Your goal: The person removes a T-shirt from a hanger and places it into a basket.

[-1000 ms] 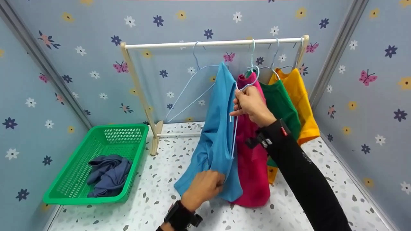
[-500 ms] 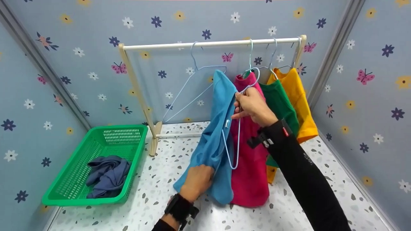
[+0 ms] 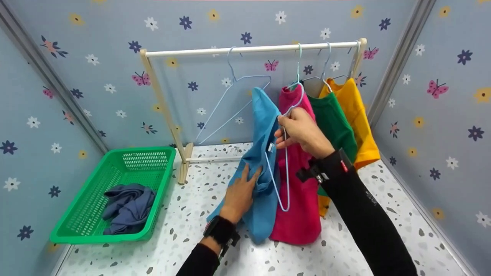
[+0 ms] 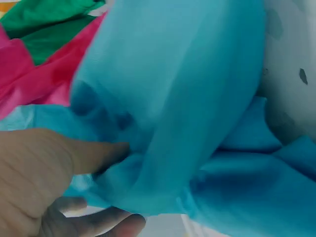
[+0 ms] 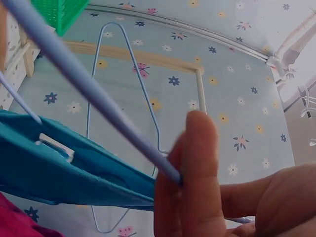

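Observation:
A sky-blue garment (image 3: pixel 261 218) with a small white label (image 3: pixel 271 147) hangs in front of the rack. My right hand (image 3: pixel 303 130) pinches a pale blue wire clothes hanger (image 5: pixel 98 92) below its hook, with the garment's upper edge right at the fingertips. One end of the hanger lies inside the garment's opening; the other end points down outside it. My left hand (image 3: pixel 239 193) rests on the garment's front, fingers extended and spread. In the left wrist view its thumb lies on the blue cloth (image 4: pixel 197 74), with the other fingers below, apart from the thumb.
A white rail (image 3: pixel 191 52) carries a bare hanger (image 3: pixel 229 63) and, to the right, pink (image 3: pixel 299 214), green (image 3: pixel 333 119) and yellow (image 3: pixel 360 122) garments. At left stands a green basket (image 3: pixel 99 239) with a dark blue garment (image 3: pixel 130 207) in it. Patterned walls enclose the speckled surface.
The hanger's lower end has come out of the garment's opening and hangs lower. My left hand has moved up the cloth, and its curled fingers have straightened. The right hand keeps its grip.

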Demonstrator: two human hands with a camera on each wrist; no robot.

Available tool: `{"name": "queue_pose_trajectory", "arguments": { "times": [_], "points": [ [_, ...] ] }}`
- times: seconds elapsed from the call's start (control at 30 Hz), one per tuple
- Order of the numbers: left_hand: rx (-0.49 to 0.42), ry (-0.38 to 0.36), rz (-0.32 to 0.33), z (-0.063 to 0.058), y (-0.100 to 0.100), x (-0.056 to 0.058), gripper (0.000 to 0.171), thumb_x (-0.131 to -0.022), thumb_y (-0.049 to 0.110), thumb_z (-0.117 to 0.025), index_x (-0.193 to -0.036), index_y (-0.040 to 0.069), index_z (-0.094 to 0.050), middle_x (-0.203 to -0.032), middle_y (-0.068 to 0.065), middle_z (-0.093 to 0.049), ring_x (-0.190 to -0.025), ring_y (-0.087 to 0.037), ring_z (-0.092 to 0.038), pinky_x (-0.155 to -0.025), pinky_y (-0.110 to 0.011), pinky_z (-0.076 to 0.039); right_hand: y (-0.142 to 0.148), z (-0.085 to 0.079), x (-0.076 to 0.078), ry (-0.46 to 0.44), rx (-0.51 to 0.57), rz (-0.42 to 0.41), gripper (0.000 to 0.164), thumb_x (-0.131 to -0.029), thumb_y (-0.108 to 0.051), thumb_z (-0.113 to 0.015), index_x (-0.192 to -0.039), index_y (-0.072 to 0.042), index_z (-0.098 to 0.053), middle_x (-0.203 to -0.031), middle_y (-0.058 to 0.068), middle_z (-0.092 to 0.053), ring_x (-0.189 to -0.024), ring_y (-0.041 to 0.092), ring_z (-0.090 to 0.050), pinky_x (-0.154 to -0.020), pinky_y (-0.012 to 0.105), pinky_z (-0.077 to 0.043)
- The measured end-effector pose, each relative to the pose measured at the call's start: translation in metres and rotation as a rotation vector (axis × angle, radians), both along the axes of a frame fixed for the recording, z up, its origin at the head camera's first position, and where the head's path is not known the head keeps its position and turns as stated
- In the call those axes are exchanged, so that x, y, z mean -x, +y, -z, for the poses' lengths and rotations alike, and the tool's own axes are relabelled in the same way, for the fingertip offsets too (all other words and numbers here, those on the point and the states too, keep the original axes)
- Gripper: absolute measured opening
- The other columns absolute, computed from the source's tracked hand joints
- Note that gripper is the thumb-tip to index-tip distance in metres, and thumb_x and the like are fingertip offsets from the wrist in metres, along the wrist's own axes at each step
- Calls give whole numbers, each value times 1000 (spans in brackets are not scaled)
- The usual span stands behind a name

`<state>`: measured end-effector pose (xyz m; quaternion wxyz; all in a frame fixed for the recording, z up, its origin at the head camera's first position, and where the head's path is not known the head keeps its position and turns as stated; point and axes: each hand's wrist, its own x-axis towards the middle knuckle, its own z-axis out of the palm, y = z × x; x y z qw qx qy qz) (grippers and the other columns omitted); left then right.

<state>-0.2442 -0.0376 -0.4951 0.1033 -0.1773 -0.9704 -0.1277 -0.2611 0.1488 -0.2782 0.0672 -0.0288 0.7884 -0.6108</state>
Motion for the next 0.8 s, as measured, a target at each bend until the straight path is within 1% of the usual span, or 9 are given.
{"name": "queue_pose_trajectory", "arguments": {
  "times": [0.07,0.13,0.23,0.3,0.37,0.47,0.53,0.63,0.8],
  "points": [
    [47,-38,-13,5,1,6,63,-88,2,-60,-145,23,-45,-154,-15,-30,-95,-34,-63,-59,-44,-54,1,-2,-2,0,-56,-28,35,-103,-22,-44,-103,12,-53,-79,22,-61,-63,28,-66,-66,38,-57],
    [76,-79,-38,12,1,10,44,-90,2,-57,-133,12,-59,-152,-14,-33,-93,-33,-64,-60,-43,-54,3,-3,-5,-10,-110,-55,35,-103,-22,-45,-98,11,-55,-80,22,-63,-64,28,-67,-65,37,-57],
    [106,-137,-69,24,-1,13,29,-92,4,-54,-117,2,-67,-150,-15,-37,-101,-33,-62,-67,-45,-55,7,-3,-11,-29,-178,-92,32,-102,-22,-46,-98,8,-55,-80,22,-65,-66,30,-69,-64,37,-57],
    [99,-176,-82,32,-4,14,26,-93,3,-52,-115,-1,-67,-146,-16,-41,-108,-35,-59,-74,-47,-55,9,-4,-16,-37,-214,-119,31,-102,-22,-47,-99,9,-54,-81,23,-65,-67,31,-69,-64,38,-57],
    [90,-200,-92,39,-8,13,23,-93,2,-52,-111,-1,-68,-140,-16,-47,-113,-36,-56,-78,-50,-53,10,-4,-20,-41,-240,-153,32,-102,-21,-46,-100,10,-53,-80,23,-66,-68,33,-70,-63,38,-57],
    [66,-222,-98,45,-12,13,20,-92,0,-53,-105,-1,-68,-130,-14,-53,-111,-37,-55,-79,-51,-52,11,-5,-24,-43,-273,-208,34,-102,-21,-45,-98,11,-55,-79,23,-67,-69,35,-70,-62,38,-57],
    [49,-218,-94,46,-14,13,18,-91,-1,-54,-102,-2,-68,-124,-13,-56,-109,-37,-55,-79,-52,-52,12,-6,-27,-39,-296,-239,35,-102,-20,-44,-94,11,-56,-78,23,-67,-69,35,-70,-61,38,-57],
    [27,-210,-85,45,-16,15,17,-90,-1,-55,-101,-2,-68,-119,-12,-58,-107,-37,-55,-79,-53,-52,14,-8,-30,-38,-342,-262,32,-102,-20,-45,-91,9,-57,-77,21,-68,-67,34,-70,-59,37,-57],
    [32,-222,-86,47,-17,18,17,-89,0,-56,-101,-1,-68,-119,-10,-58,-108,-36,-55,-79,-51,-52,18,-13,-37,-32,-387,-295,29,-102,-19,-47,-91,6,-56,-75,20,-68,-66,34,-70,-58,36,-56]
  ]
}}
